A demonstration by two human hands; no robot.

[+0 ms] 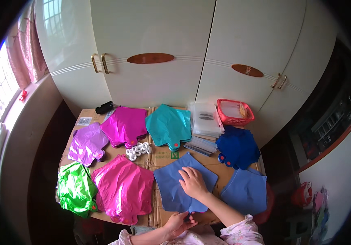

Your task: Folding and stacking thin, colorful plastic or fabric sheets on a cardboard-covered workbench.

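- Your left hand (178,223) is low in the view, at about 6 o'clock. Part of it sits behind your sleeve, so you only see the fingers and thumb.
- Those left fingers are pinched narrow on the small neck at the bottom of the blue bag (171,183). The neck itself is mostly hidden under them.
- Your right hand (192,182) lies flat on top of the same blue bag. The fingers are spread a little and press down. They hold nothing.
- The blue bag lies flat on the cardboard table top (159,157), near the front edge. Most of it shows at 9 to 12 o'clock from your right hand. The part under your palm is covered.
- A second light blue bag (245,190) lies at 3 o'clock from your right hand. Its far side hangs over the table edge, and you cannot see all of it.
- A big pink bag (123,188) is at 9 o'clock from the blue bag, just beside it.
- A green bag (75,188) sits past the pink one, crumpled at the table's left edge.
- Farther back lie a purple bag (87,143), another pink bag (124,125), a teal bag (168,125) and a dark blue bag (237,148).
- A pile of small white rings (138,150) sits in the middle. They are too small to see well.
- A stack of clear packets (206,118) and a red basket (235,112) stand at the back. What is in the basket is hard to make out.
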